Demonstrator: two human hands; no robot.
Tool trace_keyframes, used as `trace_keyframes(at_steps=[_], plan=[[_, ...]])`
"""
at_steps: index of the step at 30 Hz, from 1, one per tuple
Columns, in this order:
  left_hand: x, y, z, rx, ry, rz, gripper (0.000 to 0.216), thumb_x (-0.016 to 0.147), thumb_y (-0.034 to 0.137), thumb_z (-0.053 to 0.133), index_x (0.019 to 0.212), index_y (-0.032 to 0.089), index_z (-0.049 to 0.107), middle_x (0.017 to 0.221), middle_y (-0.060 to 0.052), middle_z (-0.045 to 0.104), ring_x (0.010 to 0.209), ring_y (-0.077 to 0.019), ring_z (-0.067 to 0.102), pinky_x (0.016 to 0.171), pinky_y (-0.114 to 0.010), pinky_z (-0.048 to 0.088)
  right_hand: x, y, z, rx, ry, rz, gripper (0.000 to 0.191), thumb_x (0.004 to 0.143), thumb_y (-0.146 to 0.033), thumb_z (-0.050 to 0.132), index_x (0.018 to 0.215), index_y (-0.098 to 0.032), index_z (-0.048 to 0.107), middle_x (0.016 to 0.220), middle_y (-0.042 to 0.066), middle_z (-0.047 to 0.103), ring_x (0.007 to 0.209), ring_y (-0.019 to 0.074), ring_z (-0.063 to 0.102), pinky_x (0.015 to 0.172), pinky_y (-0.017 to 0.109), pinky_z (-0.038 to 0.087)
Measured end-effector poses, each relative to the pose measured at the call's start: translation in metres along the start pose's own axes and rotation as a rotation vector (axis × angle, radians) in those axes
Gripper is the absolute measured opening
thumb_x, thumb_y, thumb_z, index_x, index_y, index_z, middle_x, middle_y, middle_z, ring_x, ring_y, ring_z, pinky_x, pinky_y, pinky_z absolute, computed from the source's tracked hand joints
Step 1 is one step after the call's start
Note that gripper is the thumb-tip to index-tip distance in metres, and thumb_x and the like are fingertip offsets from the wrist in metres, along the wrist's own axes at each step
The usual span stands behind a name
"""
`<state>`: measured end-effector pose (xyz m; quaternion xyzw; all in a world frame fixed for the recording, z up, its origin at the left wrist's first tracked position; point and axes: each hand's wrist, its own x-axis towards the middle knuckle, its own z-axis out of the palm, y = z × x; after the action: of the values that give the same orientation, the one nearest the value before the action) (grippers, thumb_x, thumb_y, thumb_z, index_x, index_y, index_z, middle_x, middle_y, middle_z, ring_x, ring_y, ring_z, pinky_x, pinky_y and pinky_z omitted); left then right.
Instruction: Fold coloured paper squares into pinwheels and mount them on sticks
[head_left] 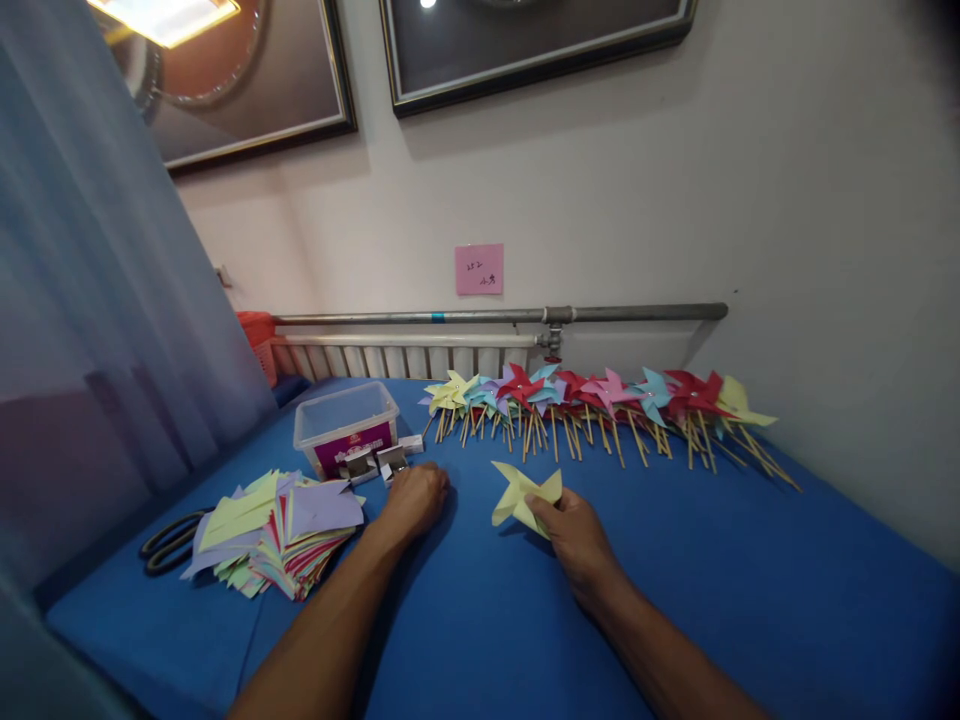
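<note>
Blue cloth (pixel 465 640) stretches between the forearms and off to the right. Over it the right hand (pixel 579 540) pinches a pale yellow paper pinwheel (pixel 517 495), thumb and fingers clamped on one side, its folded points curving outward. A loose paper stack (pixel 322 510) bounds the left side. The left hand (pixel 420 492) is at small white boxes (pixel 392 463) by a clear tub (pixel 349 418); its fingertips are hidden, so I cannot tell whether they meet. Pinwheels on sticks (pixel 611 390) line the far edge
</note>
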<state>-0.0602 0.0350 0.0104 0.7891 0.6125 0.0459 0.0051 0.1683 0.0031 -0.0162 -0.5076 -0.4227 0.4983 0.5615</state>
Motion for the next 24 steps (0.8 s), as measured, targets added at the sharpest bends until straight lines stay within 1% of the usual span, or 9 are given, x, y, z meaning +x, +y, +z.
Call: trace_keyframes(at_steps=[5,8,11,14,17,19,21,22,24], plan=[[0.001,-0.004,0.002,-0.010,0.009,-0.020,0.028,0.096,0.022,0.046,0.101,0.017,0.074,0.103,-0.015,0.072,0.095,-0.0285,0.070,0.080,-0.035,0.048,-0.002,-0.004,0.001,0.035,-0.005,0.012,0.032,0.060,-0.042,0.077,0.079,-0.017,0.072,0.069,0.004,0.073,0.064,0.0203,0.064,0.060,0.030,0.047],[0.001,-0.003,0.004,-0.152,0.080,-0.011,0.024,0.092,0.018,0.050,0.094,0.017,0.073,0.100,-0.013,0.072,0.094,-0.0268,0.069,0.080,-0.034,0.046,-0.003,-0.006,0.002,0.059,-0.009,0.013,0.032,0.060,-0.041,0.079,0.080,-0.017,0.072,0.069,0.004,0.073,0.064,0.0204,0.065,0.061,0.030,0.048],[0.001,0.005,0.005,-0.574,0.153,-0.007,0.016,0.085,0.019,0.055,0.084,0.018,0.071,0.085,-0.007,0.070,0.081,-0.0209,0.065,0.073,-0.029,0.043,-0.004,-0.005,0.002,0.086,-0.016,0.025,0.032,0.060,-0.040,0.080,0.080,-0.017,0.072,0.068,0.004,0.073,0.064,0.0213,0.065,0.062,0.031,0.049],[-0.002,0.024,0.006,-1.097,0.136,-0.040,0.013,0.079,0.028,0.061,0.077,0.017,0.067,0.067,-0.001,0.061,0.062,-0.0150,0.054,0.060,-0.025,0.038,0.000,0.000,0.002,0.104,-0.035,0.024,0.034,0.060,-0.041,0.080,0.083,-0.017,0.072,0.069,0.004,0.074,0.064,0.0221,0.067,0.063,0.032,0.051],[-0.007,0.046,0.006,-1.405,0.119,-0.054,0.019,0.071,0.036,0.069,0.074,0.017,0.067,0.062,0.001,0.057,0.058,-0.0126,0.047,0.058,-0.024,0.037,0.006,0.007,0.002,0.073,0.011,0.014,0.037,0.060,-0.043,0.078,0.085,-0.017,0.073,0.070,0.004,0.074,0.063,0.0221,0.067,0.061,0.032,0.051],[-0.011,0.059,0.007,-1.496,0.176,-0.038,0.020,0.067,0.036,0.073,0.071,0.017,0.068,0.069,-0.001,0.062,0.066,-0.0140,0.053,0.064,-0.025,0.041,0.007,0.010,0.003,0.045,0.055,0.003,0.036,0.059,-0.044,0.077,0.084,-0.017,0.072,0.070,0.004,0.074,0.063,0.0220,0.067,0.060,0.031,0.051],[-0.014,0.068,0.008,-1.520,0.256,-0.018,0.019,0.064,0.035,0.075,0.067,0.017,0.070,0.089,-0.007,0.069,0.083,-0.0183,0.061,0.073,-0.026,0.046,0.006,0.010,0.005,0.044,0.060,-0.015,0.035,0.061,-0.044,0.076,0.085,-0.019,0.071,0.071,0.003,0.074,0.065,0.0220,0.067,0.061,0.031,0.051],[-0.014,0.071,0.009,-1.517,0.279,-0.013,0.019,0.065,0.034,0.075,0.066,0.016,0.071,0.101,-0.009,0.070,0.091,-0.0204,0.063,0.076,-0.027,0.048,0.005,0.009,0.006,0.049,0.052,-0.026,0.034,0.062,-0.043,0.075,0.085,-0.019,0.070,0.072,0.003,0.074,0.066,0.0219,0.067,0.062,0.031,0.051],[-0.015,0.075,0.011,-1.488,0.279,-0.013,0.017,0.068,0.033,0.074,0.068,0.016,0.072,0.120,-0.012,0.067,0.097,-0.0227,0.065,0.075,-0.029,0.050,0.001,0.006,0.009,0.058,0.038,-0.043,0.033,0.062,-0.043,0.075,0.086,-0.020,0.070,0.070,0.001,0.073,0.065,0.0212,0.066,0.063,0.030,0.051]])
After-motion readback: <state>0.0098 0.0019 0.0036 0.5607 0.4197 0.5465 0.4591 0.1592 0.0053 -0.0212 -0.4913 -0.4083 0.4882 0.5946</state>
